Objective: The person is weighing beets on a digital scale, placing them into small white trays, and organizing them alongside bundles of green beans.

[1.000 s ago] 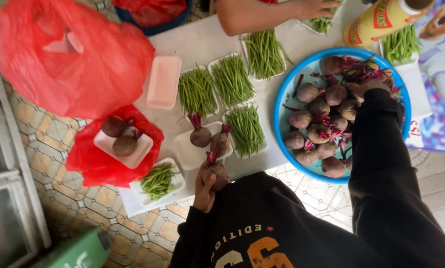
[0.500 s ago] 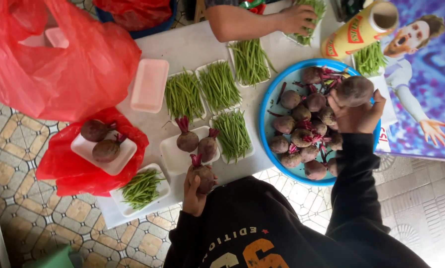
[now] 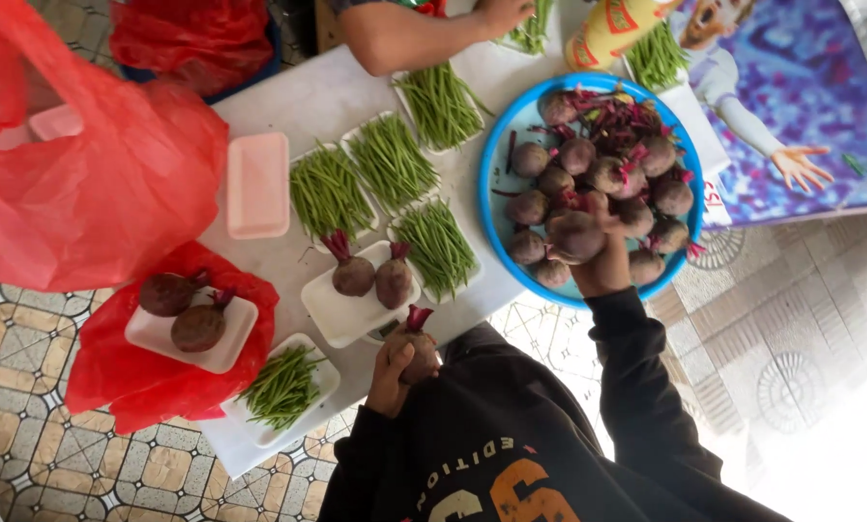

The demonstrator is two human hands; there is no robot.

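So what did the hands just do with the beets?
The right hand took a round beet from the blue basin and drew it back toward the body. The left hand kept holding its stalked beet beside the white tray. Nothing else moved.

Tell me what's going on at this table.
A person in a dark sweatshirt holds one beetroot in the left hand near the table edge, while the right hand grips another beetroot over the blue basin of beets. A white tray in front carries two beets, with trays of green beans around. Another person's arm reaches in opposite.
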